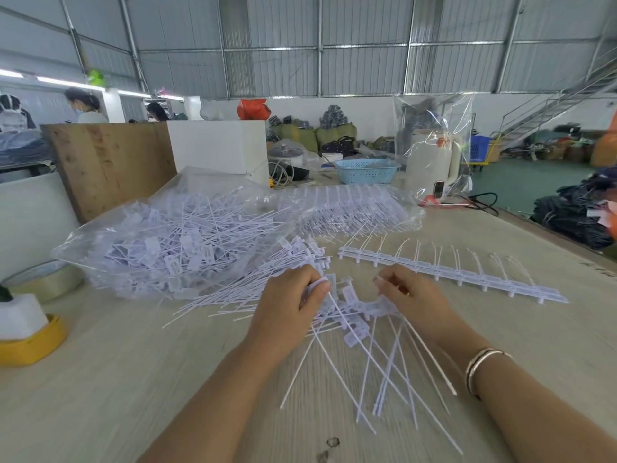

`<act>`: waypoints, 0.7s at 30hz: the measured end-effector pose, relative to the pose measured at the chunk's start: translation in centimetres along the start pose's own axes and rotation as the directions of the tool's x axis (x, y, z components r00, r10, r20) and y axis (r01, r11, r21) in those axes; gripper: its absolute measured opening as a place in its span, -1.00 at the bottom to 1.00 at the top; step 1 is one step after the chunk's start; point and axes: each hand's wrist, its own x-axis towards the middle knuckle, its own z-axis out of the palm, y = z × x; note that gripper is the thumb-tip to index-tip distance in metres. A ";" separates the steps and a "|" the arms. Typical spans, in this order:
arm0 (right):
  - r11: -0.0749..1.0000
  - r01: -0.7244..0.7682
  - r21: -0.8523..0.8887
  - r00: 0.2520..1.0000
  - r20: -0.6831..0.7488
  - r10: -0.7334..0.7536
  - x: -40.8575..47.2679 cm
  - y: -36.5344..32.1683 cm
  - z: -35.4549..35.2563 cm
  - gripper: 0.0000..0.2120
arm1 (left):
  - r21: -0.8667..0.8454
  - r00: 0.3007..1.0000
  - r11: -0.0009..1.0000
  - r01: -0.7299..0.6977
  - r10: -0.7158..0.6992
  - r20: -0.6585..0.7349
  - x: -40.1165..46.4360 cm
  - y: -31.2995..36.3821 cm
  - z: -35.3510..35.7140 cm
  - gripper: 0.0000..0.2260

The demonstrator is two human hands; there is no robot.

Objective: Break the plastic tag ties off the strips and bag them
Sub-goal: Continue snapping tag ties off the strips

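My left hand (pixel 289 304) and my right hand (pixel 412 300) each grip one end of a white strip of tag ties (pixel 362 310), which bends in a curve between them. Its long thin tails fan out toward me over the table. A second strip (pixel 464 275) lies flat beyond my right hand with its tails curling up. To the left, an open clear plastic bag (pixel 173 242) holds a heap of loose ties, and more loose ties (pixel 253 295) spill beside its mouth.
A clear bag of unbroken strips (pixel 354 212) lies at the back centre. Tape rolls (pixel 43 282) and a yellow roll (pixel 33 342) sit at the left edge. Further back stand a blue basket (pixel 365 170), a white kettle (pixel 430 162) and a wooden board (pixel 110 165).
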 end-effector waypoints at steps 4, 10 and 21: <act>0.986 0.100 -0.137 0.995 0.028 -0.097 -0.1 -0.2 0.4 -0.88 | 0.045 0.998 0.999 0.029 -0.031 0.057 -0.2 0.1 0.2 -0.80; 0.914 0.238 -0.328 0.964 0.192 -0.182 -0.3 -0.3 1.3 -0.67 | 0.057 0.979 0.984 0.167 -0.173 0.113 -0.3 -0.1 0.2 -0.74; 0.951 0.300 -0.078 0.953 0.075 -0.295 -1.5 -3.7 2.7 -0.62 | 0.055 0.981 0.990 0.126 -0.133 0.141 -0.3 0.2 0.4 -0.83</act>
